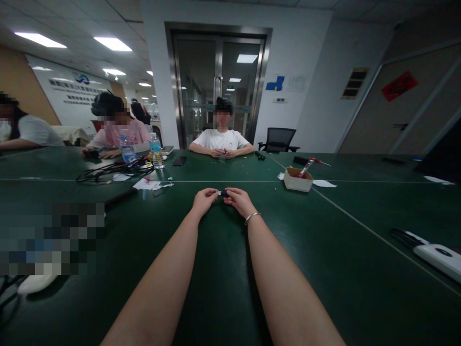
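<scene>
Both arms reach forward over the dark green table, and the hands meet near its middle. My left hand is closed, its thumb and fingers pinching the silver end of a small black-and-silver stick, which resembles a USB drive. On the other side, my right hand grips the black end of the same piece, fingers curled round it. The piece lies roughly level between the fingertips, just above the tabletop. Fingers cover much of it, so its exact kind is unclear.
Ahead sits a person in a white shirt. Left of centre are water bottles, a cable bundle and scraps of paper. A small box stands right. A white device lies at the far right.
</scene>
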{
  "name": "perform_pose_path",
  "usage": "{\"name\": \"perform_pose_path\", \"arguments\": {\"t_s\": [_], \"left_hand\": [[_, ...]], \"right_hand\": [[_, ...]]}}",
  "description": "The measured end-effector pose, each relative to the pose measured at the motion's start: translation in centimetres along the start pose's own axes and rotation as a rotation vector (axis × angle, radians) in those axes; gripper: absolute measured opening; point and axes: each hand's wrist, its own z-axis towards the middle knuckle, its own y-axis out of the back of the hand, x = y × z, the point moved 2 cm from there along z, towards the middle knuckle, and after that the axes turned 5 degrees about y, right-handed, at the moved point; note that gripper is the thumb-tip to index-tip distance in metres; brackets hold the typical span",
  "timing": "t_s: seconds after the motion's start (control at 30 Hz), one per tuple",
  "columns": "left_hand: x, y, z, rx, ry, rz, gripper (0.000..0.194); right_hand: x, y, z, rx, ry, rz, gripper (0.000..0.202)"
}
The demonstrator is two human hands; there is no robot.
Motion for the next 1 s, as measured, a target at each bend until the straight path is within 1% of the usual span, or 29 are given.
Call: {"name": "perform_pose_path", "arguments": {"t_s": [0.2, 0.43, 0.6, 0.7, 0.9, 1.0], "left_hand": [[0.06, 0.17, -0.08, 0.001, -0.058, -0.008, 0.027], [0.35, 0.28, 0.08, 0.028, -0.07, 0.021, 0.03], [0.8, 0.39, 0.5, -0.007, -0.073, 0.026, 0.026], [0.71, 0.37, 0.41, -0.011, -0.075, 0.009, 0.029], [0.32, 0.32, 0.02, 0.005, -0.089, 0.028, 0.029], [0.43, 0.3, 0.14, 0.01, -0.059, -0.006, 0.026]], "right_hand": [[-0.03, -0.01, 0.0, 0.007, -0.003, -0.013, 0.01], [0.0, 0.03, 0.03, 0.0, 0.001, -0.011, 0.011], [-0.06, -0.01, 0.08, -0.004, -0.004, -0.017, 0.011], [-0.08, -0.06, 0.05, 0.003, 0.0, -0.014, 0.011], [0.07, -0.16, -0.09, -0.013, 0.0, -0.005, 0.012], [0.13, -0.21, -0.13, -0.012, 0.0, -0.009, 0.012]]}}
